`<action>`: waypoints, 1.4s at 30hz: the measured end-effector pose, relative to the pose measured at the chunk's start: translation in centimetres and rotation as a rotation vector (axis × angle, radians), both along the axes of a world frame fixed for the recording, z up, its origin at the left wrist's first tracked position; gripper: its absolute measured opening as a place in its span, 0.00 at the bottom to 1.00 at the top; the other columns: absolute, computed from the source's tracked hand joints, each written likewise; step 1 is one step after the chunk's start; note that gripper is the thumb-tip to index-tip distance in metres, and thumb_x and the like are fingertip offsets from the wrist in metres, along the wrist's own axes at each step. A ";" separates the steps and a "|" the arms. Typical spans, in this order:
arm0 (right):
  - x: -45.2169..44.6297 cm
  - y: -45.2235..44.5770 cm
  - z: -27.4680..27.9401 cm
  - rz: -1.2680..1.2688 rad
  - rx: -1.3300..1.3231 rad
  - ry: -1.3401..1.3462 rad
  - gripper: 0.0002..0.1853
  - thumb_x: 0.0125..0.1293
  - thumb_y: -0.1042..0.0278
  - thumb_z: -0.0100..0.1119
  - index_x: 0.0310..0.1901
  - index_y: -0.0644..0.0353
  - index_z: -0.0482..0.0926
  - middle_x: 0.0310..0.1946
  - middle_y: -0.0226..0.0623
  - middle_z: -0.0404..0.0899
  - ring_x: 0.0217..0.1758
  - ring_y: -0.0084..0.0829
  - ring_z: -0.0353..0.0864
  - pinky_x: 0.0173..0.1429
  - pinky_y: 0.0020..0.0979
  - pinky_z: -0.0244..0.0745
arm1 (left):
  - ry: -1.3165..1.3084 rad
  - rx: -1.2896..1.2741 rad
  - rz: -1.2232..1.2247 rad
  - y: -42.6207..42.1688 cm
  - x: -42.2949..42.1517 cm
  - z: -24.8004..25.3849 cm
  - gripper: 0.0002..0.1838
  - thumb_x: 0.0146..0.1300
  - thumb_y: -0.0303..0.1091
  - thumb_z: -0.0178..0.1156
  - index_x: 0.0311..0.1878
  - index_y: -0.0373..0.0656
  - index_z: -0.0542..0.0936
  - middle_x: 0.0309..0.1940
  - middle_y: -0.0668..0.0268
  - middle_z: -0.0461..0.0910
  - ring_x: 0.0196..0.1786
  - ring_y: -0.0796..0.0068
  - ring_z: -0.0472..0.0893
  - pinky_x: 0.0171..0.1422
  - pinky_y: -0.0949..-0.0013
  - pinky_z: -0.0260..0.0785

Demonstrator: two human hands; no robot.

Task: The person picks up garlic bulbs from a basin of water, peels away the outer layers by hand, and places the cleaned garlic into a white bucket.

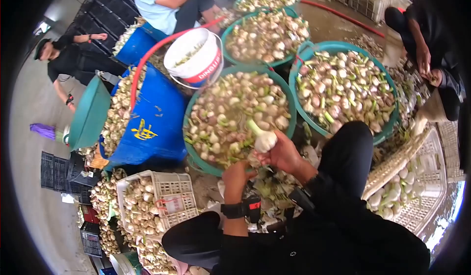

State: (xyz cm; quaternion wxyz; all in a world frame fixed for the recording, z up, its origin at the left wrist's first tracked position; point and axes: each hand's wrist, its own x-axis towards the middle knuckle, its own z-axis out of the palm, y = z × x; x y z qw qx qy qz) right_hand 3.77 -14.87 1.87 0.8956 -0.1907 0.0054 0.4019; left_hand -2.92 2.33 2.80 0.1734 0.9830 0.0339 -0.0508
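A garlic bulb (265, 141) with a short green stem is gripped in my right hand (288, 156), above the near rim of a green tub (289, 100) of garlic in water. Just below and to the left, my left hand (236, 178) has its fingers curled together close to the right fingers. Whether something small sits between those left fingers is hidden. Under both hands lies a pile of garlic skins and leaf scraps (274, 189).
More green tubs of garlic (395, 96) stand around, with a white bucket (216, 73) and a blue barrel (152, 123) at left. White crates (179, 196) hold garlic on either side. A red hose (157, 46) crosses behind. Other people (164, 2) sit nearby.
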 end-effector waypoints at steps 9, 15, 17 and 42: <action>0.0 0.9 -0.9 -0.141 -0.264 -0.079 0.25 0.62 0.43 0.35 0.45 0.57 0.69 0.36 0.35 0.76 0.32 0.28 0.76 0.33 0.31 0.72 | 0.022 -1.113 0.270 -3.3 4.1 4.0 0.13 0.56 0.35 0.57 0.38 0.34 0.77 0.20 0.69 0.75 0.17 0.87 0.69 0.18 0.82 0.59; -0.1 0.6 0.6 -0.260 -0.409 -0.338 0.17 0.64 0.53 0.38 0.46 0.56 0.63 0.29 0.33 0.73 0.25 0.26 0.74 0.24 0.25 0.70 | -0.009 -1.363 0.270 -3.7 4.1 3.2 0.11 0.54 0.33 0.58 0.37 0.35 0.78 0.20 0.68 0.77 0.18 0.85 0.73 0.18 0.83 0.62; -0.1 0.6 0.1 -0.241 -0.469 -0.392 0.16 0.64 0.57 0.37 0.48 0.56 0.63 0.32 0.34 0.71 0.28 0.25 0.73 0.25 0.25 0.70 | -0.044 -1.338 0.302 -3.9 4.1 3.3 0.08 0.53 0.30 0.58 0.32 0.35 0.78 0.19 0.69 0.76 0.17 0.85 0.72 0.19 0.82 0.61; -0.9 0.5 0.1 -0.481 -1.138 -0.893 0.35 0.60 0.44 0.45 0.59 0.66 0.54 0.35 0.46 0.74 0.37 0.35 0.76 0.41 0.29 0.69 | -0.270 -0.844 0.404 -4.9 3.9 0.6 0.11 0.58 0.34 0.55 0.28 0.33 0.78 0.18 0.71 0.72 0.23 0.85 0.68 0.28 0.78 0.60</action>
